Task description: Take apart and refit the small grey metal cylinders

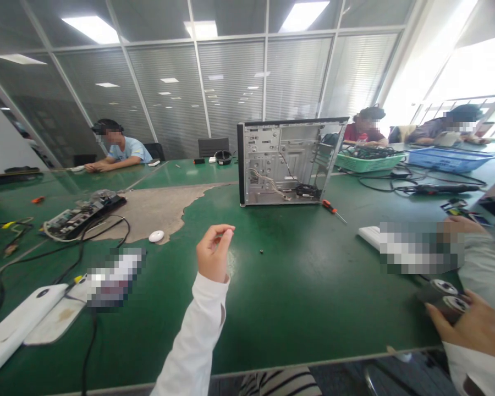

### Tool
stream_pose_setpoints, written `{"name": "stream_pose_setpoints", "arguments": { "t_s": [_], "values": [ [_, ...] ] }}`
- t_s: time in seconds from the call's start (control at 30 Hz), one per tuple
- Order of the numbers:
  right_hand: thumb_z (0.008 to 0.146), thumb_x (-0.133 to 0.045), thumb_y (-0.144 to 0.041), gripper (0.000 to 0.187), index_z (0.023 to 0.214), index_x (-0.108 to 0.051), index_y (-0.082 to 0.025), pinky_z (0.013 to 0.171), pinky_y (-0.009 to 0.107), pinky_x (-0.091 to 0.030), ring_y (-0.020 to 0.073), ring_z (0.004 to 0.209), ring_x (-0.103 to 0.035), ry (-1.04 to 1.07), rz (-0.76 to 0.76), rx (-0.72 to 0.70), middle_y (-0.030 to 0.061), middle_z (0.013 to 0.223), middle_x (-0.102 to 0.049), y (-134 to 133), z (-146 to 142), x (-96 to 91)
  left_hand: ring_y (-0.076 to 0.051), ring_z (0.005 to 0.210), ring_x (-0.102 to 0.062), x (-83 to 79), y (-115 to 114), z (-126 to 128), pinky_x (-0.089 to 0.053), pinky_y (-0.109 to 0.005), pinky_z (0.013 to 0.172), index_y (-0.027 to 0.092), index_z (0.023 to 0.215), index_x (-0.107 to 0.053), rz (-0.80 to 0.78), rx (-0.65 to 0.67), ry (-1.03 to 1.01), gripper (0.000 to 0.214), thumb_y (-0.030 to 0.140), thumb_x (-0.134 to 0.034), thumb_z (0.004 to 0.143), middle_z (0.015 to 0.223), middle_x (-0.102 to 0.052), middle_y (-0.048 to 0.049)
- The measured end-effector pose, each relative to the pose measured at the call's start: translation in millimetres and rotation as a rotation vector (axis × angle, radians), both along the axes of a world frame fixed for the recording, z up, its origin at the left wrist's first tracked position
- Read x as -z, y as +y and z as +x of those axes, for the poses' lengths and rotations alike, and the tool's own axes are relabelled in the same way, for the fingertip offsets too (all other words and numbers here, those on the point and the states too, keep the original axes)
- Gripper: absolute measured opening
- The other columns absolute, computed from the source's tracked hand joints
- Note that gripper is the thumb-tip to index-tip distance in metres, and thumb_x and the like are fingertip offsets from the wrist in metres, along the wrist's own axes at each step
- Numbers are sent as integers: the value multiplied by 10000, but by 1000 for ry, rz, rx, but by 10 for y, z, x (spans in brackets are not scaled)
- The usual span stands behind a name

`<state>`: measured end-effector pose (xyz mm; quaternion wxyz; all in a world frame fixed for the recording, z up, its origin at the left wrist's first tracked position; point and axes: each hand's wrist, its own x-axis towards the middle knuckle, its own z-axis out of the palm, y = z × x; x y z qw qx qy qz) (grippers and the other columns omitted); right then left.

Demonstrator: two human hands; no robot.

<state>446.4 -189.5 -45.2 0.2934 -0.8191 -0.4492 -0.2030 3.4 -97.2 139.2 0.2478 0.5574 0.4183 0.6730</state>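
My left hand [213, 254] is raised over the green table, thumb and fingertips pinched together; anything between them is too small to make out. To its right a tiny dark piece [261, 252], perhaps a screw, lies on the table. Farther back stands an open computer case [289, 159], its frame and loose cables showing. An orange-and-black screwdriver [331, 208] lies by the case's lower right corner. At the right edge my right hand [474, 324] grips a dark object with two round ends [451, 300], thumb on one side and fingers on the other.
Left on the table [305, 308] are a circuit assembly [86, 212], cables, a white round lid [156, 236] and white devices [20, 324]. Baskets, green [367, 160] and blue [449, 159], stand back right. A co-worker's hand [464, 226] is close to my right hand; others sit farther away.
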Motion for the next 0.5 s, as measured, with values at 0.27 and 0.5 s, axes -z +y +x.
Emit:
{"name": "stream_pose_setpoints", "arguments": {
  "t_s": [0.27, 0.5],
  "values": [
    [556, -498, -527, 715, 1143, -341, -151, 543, 330, -419, 276, 710, -561, 208, -213, -38, 224, 966, -507, 281, 404, 74, -118, 558, -530, 1023, 783, -621, -400, -215, 551, 147, 627, -589, -326, -197, 136, 137, 253, -510, 589, 537, -565, -1],
    [550, -503, -505, 657, 1097, -366, -166, 529, 314, -421, 264, 657, -566, 229, -225, -163, 188, 920, -531, 458, 313, -1, -90, 476, -502, 1308, 930, -769, -384, -190, 455, 133, 666, -578, -408, -277, -82, 180, 252, -483, 569, 519, -546, 7]
  ]
}}
